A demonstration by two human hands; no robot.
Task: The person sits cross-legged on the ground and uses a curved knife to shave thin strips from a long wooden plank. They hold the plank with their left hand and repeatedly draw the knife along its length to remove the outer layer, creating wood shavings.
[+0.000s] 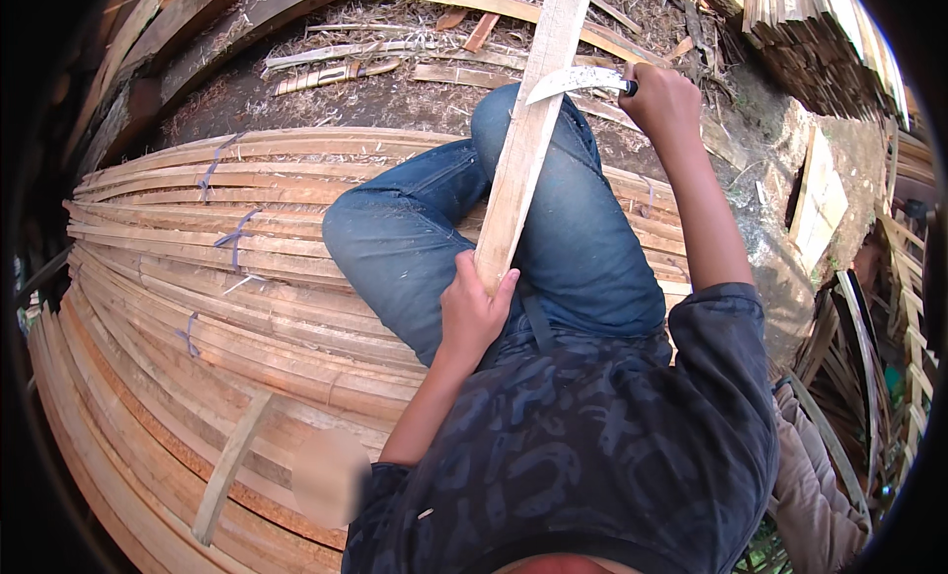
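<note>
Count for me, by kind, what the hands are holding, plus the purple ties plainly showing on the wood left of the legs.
Curved knife, in the right hand: 1
Wooden strip, in the left hand: 1
Purple ties: 3
Total: 5

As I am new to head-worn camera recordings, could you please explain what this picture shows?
There is no machine here: these are a person's two bare hands. The picture comes from a wide fisheye camera on that person's head, looking down, so straight edges bend near the rim.

The left hand grips the near end of a long wooden strip, which runs out over the person's jeans. The right hand holds a knife by its dark handle; its curved blade overlaps the strip, though I cannot tell whether it is cutting.

Around the person lie long wooden strips in bundles, some with purple ties. Beyond, the ground is littered with shavings and offcuts.
</note>
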